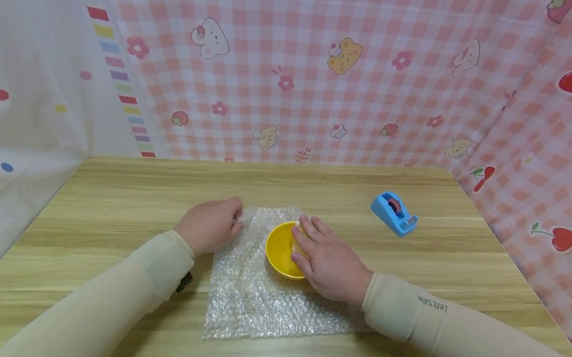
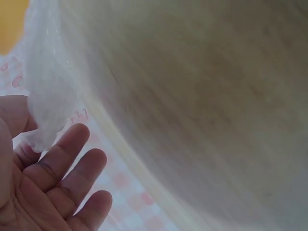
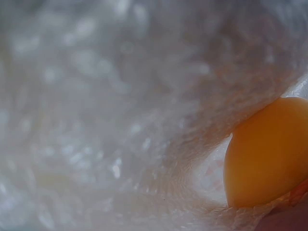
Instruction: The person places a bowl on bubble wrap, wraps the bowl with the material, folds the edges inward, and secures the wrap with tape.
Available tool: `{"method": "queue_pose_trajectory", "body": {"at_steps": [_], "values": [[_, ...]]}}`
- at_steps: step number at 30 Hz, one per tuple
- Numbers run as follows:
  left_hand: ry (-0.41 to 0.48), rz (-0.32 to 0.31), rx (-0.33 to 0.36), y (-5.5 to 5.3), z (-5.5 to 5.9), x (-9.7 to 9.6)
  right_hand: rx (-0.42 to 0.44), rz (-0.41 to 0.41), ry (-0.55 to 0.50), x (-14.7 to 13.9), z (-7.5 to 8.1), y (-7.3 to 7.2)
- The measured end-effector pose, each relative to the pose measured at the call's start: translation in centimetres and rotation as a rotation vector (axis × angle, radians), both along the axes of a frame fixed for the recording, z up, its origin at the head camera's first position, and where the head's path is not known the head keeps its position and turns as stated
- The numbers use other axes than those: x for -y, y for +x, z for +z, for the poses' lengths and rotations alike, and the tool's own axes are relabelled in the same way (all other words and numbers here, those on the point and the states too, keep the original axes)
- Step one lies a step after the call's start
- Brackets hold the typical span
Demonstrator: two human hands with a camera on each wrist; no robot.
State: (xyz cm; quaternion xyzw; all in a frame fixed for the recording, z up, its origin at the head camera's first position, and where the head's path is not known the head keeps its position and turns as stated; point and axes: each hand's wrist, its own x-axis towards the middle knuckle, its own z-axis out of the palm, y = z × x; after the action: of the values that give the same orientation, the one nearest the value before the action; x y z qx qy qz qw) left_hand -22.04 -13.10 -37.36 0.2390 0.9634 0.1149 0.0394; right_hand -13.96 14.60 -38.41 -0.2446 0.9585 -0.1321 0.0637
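Note:
A yellow bowl (image 1: 279, 251) sits on a sheet of clear bubble wrap (image 1: 254, 306), its inside facing up. My left hand (image 1: 211, 225) is at the sheet's far left corner. In the left wrist view, that hand pinches the edge of the bubble wrap (image 2: 50, 91) between thumb and index finger; the other fingers (image 2: 79, 183) are spread apart. Over the bowl's right side lies my right hand (image 1: 331, 260), pressing a fold of wrap at the rim with extended fingers. The right wrist view has the bowl's outer wall (image 3: 267, 154) close up, beside blurred bubble wrap.
A blue tape dispenser (image 1: 395, 214) stands on the wooden table (image 1: 121, 210), to the right of the bowl. A pink checked curtain (image 1: 297, 46) hangs behind the table and along its right side; a white curtain (image 1: 28, 63) is at the left.

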Motion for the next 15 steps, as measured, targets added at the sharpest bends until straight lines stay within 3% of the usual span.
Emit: {"method": "queue_pose_trajectory", "body": {"at_steps": [15], "values": [[0.114, -0.032, -0.027, 1.1, 0.5, -1.1, 0.014, -0.025, -0.037, 0.3, 0.0, -0.2]]}}
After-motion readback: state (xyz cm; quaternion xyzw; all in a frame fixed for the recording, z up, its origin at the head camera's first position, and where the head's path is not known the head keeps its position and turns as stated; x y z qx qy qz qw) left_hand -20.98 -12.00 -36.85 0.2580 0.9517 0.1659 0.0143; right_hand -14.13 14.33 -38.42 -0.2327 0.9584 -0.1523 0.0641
